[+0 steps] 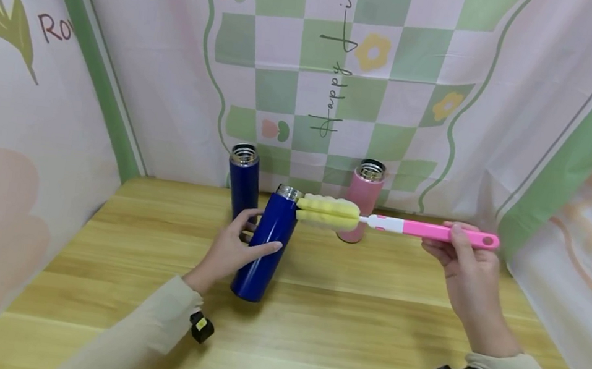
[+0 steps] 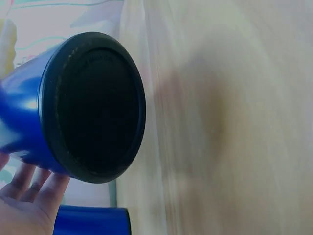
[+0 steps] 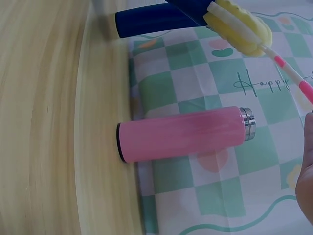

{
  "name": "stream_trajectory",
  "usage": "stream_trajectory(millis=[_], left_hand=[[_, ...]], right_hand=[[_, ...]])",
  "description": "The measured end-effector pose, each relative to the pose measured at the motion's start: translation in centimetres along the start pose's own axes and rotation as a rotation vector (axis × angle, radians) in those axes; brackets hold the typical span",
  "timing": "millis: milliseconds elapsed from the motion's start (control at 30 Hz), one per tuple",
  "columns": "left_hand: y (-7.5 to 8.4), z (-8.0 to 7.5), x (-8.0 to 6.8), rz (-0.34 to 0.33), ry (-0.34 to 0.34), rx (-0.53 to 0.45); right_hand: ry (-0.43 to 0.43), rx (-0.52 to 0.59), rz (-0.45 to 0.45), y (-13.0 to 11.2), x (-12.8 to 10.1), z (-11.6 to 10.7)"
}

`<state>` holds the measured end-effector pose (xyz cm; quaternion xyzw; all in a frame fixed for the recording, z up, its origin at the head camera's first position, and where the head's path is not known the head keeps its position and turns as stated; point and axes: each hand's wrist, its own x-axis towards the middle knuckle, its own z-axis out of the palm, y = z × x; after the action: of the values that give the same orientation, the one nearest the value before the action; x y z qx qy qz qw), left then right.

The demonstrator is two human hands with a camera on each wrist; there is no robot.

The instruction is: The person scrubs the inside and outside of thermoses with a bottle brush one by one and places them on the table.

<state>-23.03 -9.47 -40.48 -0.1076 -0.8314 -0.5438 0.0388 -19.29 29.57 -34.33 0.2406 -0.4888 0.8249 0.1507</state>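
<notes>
My left hand is curled around a dark blue metal bottle, which I hold tilted above the wooden table, its open steel mouth pointing far and right. My right hand pinches the pink plastic handle of a bottle brush; its yellow sponge head is just at the bottle mouth. Far behind, a second dark blue bottle stands upright on the left, and a pink bottle stands on the right.

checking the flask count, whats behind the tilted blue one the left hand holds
A second blue flask stands upright behind the tilted blue flask, and a pink flask stands further right. The second flask's lower part is hidden by the left hand.
</notes>
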Motion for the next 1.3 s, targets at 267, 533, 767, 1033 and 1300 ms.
stream_trajectory(millis=[267, 533, 767, 1033, 1300], left_hand=[[-0.1, 0.2, 0.1, -0.031, 0.008, -0.088], [-0.1, 0.5, 0.4, -0.080, 0.013, -0.235], [-0.1, 0.4, 0.3, -0.108, 0.031, -0.260], [-0.3, 0.1, 0.6, -0.151, 0.053, -0.367], [-0.4, -0.1, 0.8, -0.175, 0.056, -0.452]], right_hand=[[-0.034, -0.029, 0.013, 0.5, -0.2, 0.3], [-0.010, -0.105, 0.038, 1.1, -0.7, 0.6], [-0.052, -0.116, 0.071, 1.3, -0.9, 0.6], [-0.115, -0.223, 0.122, 1.4, -1.2, 0.6], [-0.147, -0.322, 0.142, 1.3, -1.3, 0.2]])
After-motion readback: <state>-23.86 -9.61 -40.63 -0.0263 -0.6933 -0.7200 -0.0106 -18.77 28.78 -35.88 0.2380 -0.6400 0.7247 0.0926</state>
